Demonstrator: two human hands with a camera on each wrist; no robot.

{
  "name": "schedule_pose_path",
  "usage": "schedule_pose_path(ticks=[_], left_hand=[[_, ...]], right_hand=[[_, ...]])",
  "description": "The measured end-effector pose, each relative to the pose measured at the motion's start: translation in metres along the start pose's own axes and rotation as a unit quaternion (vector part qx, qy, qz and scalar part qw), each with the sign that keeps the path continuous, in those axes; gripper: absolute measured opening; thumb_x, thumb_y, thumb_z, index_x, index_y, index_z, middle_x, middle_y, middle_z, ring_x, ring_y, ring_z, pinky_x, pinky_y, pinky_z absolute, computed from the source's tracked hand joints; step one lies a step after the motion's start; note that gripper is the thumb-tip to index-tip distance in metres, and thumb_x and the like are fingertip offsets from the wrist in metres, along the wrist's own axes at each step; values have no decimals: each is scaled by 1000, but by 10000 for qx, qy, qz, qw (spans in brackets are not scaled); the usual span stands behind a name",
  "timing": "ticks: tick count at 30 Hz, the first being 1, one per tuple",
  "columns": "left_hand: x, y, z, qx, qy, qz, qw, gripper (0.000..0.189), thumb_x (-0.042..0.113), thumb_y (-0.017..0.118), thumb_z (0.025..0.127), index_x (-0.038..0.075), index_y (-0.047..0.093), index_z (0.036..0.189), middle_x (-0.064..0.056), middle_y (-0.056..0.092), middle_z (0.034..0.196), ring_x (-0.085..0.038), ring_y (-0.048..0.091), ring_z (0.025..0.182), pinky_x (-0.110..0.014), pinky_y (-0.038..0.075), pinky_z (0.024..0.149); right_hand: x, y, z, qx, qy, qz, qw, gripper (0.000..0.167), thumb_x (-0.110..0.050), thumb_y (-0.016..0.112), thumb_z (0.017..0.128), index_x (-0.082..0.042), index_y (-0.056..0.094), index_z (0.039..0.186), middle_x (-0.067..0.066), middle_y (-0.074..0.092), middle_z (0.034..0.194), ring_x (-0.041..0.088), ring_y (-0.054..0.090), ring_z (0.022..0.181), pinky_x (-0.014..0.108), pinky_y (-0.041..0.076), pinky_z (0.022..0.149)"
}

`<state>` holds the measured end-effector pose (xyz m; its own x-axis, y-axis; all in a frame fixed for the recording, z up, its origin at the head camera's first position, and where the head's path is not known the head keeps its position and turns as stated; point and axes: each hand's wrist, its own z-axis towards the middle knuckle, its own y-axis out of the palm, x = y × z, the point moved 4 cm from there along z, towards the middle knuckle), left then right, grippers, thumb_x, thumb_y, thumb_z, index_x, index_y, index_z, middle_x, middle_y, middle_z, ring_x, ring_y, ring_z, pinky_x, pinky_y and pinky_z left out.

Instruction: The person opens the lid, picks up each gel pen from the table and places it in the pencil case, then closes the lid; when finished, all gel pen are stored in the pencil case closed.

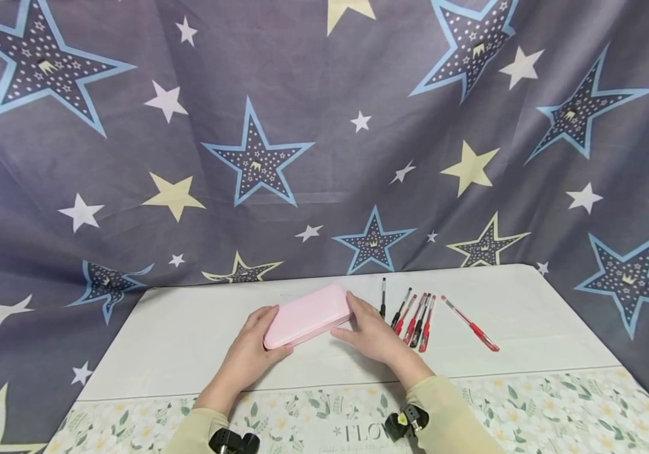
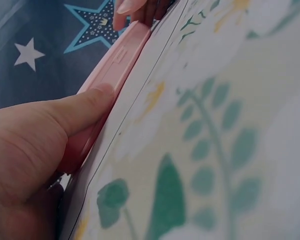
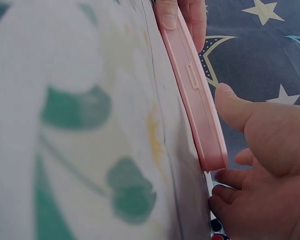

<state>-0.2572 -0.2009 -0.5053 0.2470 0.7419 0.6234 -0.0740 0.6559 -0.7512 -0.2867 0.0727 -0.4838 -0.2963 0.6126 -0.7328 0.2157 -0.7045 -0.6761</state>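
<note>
A closed pink pencil case (image 1: 308, 316) lies at a slant on the white part of the table. My left hand (image 1: 249, 349) grips its left end, the thumb (image 2: 97, 97) pressed along the front side and the fingers around the end. At the opposite end is my right hand (image 1: 374, 330), its fingers close by the case's right edge. In the right wrist view the right thumb (image 3: 232, 107) stands off the case, and the fingers are loosely bent beside its corner. A small latch (image 3: 192, 76) shows midway along the case's front side.
Several red and black pens (image 1: 418, 320) lie in a loose row right of the case, partly behind my right hand. One red pen (image 1: 472, 325) lies apart, farther right. A floral cloth (image 1: 562, 403) covers the near table. Behind hangs a dark star-patterned curtain (image 1: 324, 157).
</note>
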Motion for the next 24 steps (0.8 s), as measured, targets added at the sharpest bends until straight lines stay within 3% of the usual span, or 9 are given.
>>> schedule_pose_path(ticks=[9, 13, 19, 24], left_hand=[[-1, 1, 2, -291, 48, -119, 9995, 89, 31, 91, 94, 4, 47, 166, -23, 34, 173, -47, 40, 156, -63, 36, 123], [-2, 1, 0, -283, 70, -138, 9995, 87, 33, 89, 96, 5, 48, 167, -23, 29, 175, -46, 40, 156, -62, 37, 122], [-3, -2, -2, -213, 248, -294, 9990, 79, 35, 85, 99, 7, 52, 165, -22, 35, 173, -46, 43, 154, -63, 37, 121], [-5, -5, -4, -208, 230, -334, 9990, 72, 34, 81, 102, 12, 54, 165, -20, 31, 177, -47, 39, 157, -65, 35, 122]], right_hand=[[3, 1, -2, -18, 110, -206, 9997, 92, -36, 80, 103, 9, 33, 168, 30, 41, 168, 48, 35, 158, 60, 27, 128], [2, 1, -5, -25, 95, -216, 9997, 91, -36, 80, 103, 10, 35, 167, 30, 43, 167, 49, 37, 157, 61, 29, 127], [-5, -4, -11, 13, 69, -434, 9990, 88, -36, 82, 101, 10, 40, 165, 29, 49, 162, 48, 44, 152, 61, 34, 124], [-12, -9, -17, 8, 43, -563, 9984, 86, -35, 82, 102, 10, 42, 164, 29, 52, 159, 47, 49, 148, 59, 38, 122]])
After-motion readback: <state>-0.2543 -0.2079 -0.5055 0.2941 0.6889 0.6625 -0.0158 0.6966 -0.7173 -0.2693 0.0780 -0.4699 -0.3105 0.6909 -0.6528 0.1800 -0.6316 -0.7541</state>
